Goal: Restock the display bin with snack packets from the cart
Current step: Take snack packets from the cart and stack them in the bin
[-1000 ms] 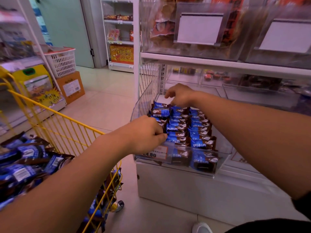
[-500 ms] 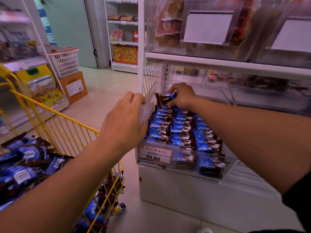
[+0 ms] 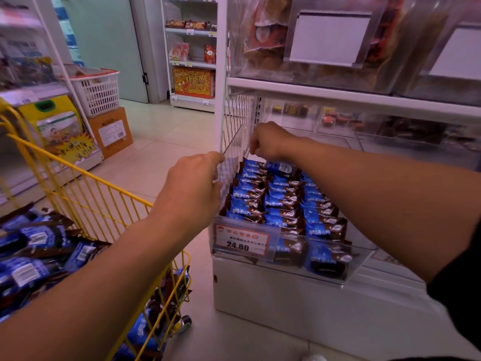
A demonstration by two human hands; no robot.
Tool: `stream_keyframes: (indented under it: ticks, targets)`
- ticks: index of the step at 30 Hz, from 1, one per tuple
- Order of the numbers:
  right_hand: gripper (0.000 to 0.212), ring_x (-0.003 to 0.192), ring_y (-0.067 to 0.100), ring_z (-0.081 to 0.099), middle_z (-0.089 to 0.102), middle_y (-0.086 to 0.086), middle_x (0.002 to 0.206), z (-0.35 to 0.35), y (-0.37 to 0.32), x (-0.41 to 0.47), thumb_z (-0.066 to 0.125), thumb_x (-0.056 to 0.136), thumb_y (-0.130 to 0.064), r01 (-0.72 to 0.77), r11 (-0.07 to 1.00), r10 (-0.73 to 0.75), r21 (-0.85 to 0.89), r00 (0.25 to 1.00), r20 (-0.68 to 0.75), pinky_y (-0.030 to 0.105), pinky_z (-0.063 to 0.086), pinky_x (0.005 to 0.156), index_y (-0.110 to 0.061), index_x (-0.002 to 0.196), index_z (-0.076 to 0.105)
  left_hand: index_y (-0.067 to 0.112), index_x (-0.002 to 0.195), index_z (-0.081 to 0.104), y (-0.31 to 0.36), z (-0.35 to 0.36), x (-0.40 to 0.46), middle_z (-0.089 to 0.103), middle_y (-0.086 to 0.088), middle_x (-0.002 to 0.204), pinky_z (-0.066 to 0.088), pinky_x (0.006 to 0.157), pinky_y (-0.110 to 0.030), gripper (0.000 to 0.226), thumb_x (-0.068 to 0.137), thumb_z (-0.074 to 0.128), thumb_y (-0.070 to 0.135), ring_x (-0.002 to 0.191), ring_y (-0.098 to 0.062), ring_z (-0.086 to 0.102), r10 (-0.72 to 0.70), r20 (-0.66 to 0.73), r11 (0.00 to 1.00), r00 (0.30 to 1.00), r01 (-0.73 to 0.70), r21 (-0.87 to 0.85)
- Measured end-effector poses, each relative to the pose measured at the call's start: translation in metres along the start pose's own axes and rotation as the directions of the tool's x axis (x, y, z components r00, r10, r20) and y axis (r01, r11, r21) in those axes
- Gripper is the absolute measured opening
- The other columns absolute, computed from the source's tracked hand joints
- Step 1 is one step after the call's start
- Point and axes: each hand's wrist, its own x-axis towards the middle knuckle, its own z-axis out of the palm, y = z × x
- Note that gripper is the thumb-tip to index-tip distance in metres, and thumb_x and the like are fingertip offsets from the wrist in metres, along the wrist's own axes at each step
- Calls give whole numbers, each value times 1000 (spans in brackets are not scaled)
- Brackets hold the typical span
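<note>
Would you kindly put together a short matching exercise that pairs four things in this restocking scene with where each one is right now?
Things:
1. left hand
2. right hand
3. price tag
4. white basket

Places:
A. on top of a cardboard box
B. at the left clear wall of the display bin
C. on the bin's front panel
D. over the back row of snack packets

Pairs: 1-B, 2-D, 3-C, 4-A

Both arms reach forward, bare to the elbow. The left hand [image 3: 194, 187] has its fingers lightly bent, the fingertips forward. The right hand [image 3: 270, 142] is farther out, knuckles up, with the fingers curled down.
</note>
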Motion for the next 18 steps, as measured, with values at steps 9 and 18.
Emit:
stream_keyframes:
  ticks: [9,18]
  targets:
    - [72,99,27,59,50,3,119,-14,31,-21,91,69,-18,-246,969,237,-19,912,335,31,56,57,-18,129,51,20,137,55,0,-2,1,69,0,110,58,84,-38,49,90,68,14,94,-20,63,-6,19,1000,1000,6,-4]
    - [20,106,31,65,67,17,105,3,25,-6,74,89,-8,-104,981,118,161,989,-84,32,49,84,1,107,72,21,137,55,0,-3,2,67,2,109,54,74,-30,49,91,68,14,88,-14,54,-7,15,998,1000,8,-56]
